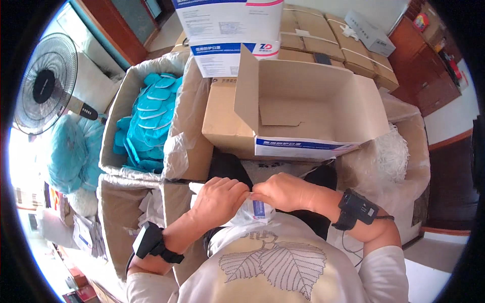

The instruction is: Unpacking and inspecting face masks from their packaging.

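Close to my lap, both hands are closed at the upper edge of a white packet (266,216) with a blue printed patch. My left hand (221,201) has its fingers curled over the packet's edge. Fingertip to fingertip with it, my right hand (284,192) pinches the same edge. My hands cover much of the packet, so what is inside cannot be made out. Just beyond them stands an open cardboard carton (313,98) with a white and blue outer front. Its flaps are spread and its visible inside is bare brown card.
A lined box on the left holds teal cup-shaped pieces (151,118). Below it, another lined box (118,207) contains white pieces. White strands (391,154) lie in a lined box at right. White-blue cartons (230,30) are stacked behind; a fan (45,83) stands far left.
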